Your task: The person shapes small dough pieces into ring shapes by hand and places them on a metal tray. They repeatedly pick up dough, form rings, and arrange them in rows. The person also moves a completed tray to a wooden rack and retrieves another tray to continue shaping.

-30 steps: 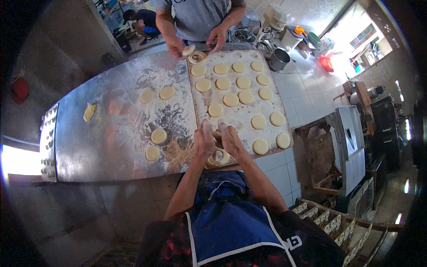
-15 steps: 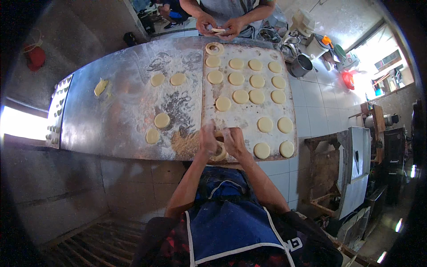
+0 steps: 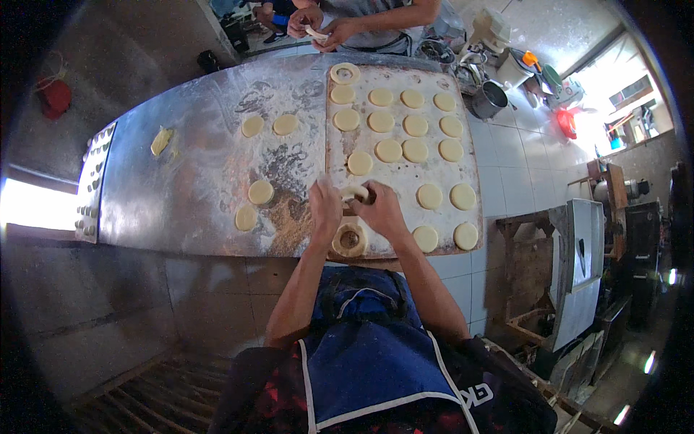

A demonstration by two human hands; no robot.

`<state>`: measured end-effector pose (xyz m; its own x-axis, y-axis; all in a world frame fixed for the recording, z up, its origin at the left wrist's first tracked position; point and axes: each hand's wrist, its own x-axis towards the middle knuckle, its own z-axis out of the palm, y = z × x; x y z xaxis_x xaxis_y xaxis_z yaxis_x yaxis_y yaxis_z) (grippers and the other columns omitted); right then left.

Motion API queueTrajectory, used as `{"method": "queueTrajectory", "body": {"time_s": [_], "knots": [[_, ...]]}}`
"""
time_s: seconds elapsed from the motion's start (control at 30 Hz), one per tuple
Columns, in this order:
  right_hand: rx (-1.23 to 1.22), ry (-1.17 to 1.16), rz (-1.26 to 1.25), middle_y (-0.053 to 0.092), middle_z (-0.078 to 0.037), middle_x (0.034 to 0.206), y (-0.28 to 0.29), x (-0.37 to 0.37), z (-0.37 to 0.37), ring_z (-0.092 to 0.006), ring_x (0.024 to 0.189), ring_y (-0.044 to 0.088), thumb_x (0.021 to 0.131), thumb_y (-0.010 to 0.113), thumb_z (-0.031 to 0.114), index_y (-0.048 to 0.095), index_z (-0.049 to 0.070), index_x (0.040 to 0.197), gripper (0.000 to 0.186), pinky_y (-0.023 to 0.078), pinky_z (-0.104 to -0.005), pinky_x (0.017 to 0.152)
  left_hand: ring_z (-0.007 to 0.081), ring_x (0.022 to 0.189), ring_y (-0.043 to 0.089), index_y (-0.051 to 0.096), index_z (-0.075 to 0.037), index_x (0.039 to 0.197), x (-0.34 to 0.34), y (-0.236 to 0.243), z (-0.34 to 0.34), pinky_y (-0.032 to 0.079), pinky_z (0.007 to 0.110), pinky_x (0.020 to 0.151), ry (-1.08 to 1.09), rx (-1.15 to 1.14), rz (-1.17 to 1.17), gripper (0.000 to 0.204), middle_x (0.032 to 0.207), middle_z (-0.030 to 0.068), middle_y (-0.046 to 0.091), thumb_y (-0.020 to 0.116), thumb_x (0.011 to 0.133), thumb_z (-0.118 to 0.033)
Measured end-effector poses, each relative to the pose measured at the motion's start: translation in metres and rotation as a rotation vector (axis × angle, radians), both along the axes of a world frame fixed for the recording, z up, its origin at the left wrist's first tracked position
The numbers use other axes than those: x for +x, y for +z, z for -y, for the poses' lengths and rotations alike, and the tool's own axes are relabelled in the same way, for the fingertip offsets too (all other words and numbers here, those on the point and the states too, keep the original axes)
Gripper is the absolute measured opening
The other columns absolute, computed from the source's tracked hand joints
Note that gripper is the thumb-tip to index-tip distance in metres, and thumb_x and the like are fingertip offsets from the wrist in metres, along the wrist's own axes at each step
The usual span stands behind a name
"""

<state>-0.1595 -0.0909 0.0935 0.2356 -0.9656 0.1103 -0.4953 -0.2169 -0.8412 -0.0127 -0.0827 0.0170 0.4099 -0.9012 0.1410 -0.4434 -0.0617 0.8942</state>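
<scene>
Left hand and right hand grip a dough ring (second ring bodyward), apparently shaping; placement likely needs even support.

The one wide fisheye camera is worn on the head and looks down and forward, over the blue apron and the forearms, onto the near table. Toward its dark rim, details are perhaps not reliable.

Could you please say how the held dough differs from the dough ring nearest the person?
The held dough is gripped by the left hand and right hand; the dough ring lies on the board. The held dough is partly hidden; the dough ring shows its hole. Both are pale.
</scene>
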Motion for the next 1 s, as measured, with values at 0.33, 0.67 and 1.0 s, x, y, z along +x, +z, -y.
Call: {"method": "queueTrajectory", "body": {"time_s": [0.33,0.67,1.0], "knots": [[-0.202,-0.363,-0.743,0.057,-0.028,0.116,-0.014,-0.082,-0.085,-0.0436,0.108,0.053,0.084,0.060,0.014,0.050,-0.008,0.124,0.047,0.040,-0.0530,0.096,0.0363,0.102,0.057,0.063,-0.003,0.105,0.028,0.025,0.005,0.043,0.046,0.092,-0.389,-0.020,0.414,0.030,0.100,0.0175,0.063,0.069,0.078,-0.013],[0.345,-0.462,-0.517,0.065,-0.020,0.089,-0.025,-0.119,-0.079,-0.0363,0.081,0.063,0.069,0.078,0.026,0.061,-0.002,0.087,0.037,0.050,-0.0460,0.073,0.0257,0.082,0.060,0.064,-0.003,0.102,0.114,0.046,-0.026,0.049,0.036,0.071,-0.204,-0.109,0.099,0.019,0.092,0.0117,0.061,0.066,0.087,-0.014],[0.443,0.012,0.077,0.058,-0.004,0.074,0.038,0.029,-0.054,-0.0090,0.072,0.053,0.072,0.074,0.005,0.057,0.001,0.087,0.023,0.046,-0.0298,0.062,0.0280,0.083,0.061,0.062,0.002,0.100,0.256,0.051,-0.100,0.048,0.036,0.074,0.095,-0.086,0.129,0.014,0.091,0.0143,0.061,0.057,0.093,-0.010]]}}
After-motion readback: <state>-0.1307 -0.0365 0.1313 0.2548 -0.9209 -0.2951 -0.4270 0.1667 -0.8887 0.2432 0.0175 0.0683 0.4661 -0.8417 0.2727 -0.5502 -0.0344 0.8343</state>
